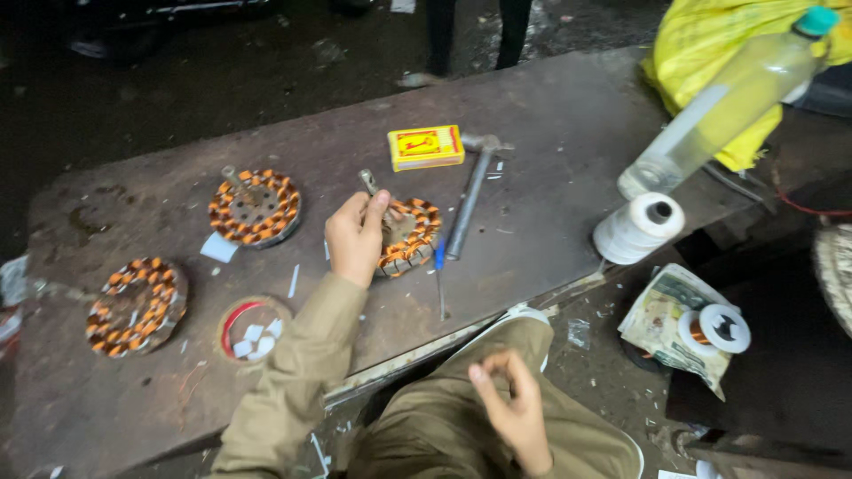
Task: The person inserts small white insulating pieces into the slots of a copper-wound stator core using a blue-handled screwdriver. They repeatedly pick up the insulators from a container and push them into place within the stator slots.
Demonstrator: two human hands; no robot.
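Beside the hammer (469,206), the left hand (355,238) presses down on a copper-wound stator (410,238), fingers curled over its rim. Nearer the lap, the right hand (513,404) pinches fingertips together, contents too small to tell. Loose pressure could let that stator skid into the blue screwdriver (439,266).
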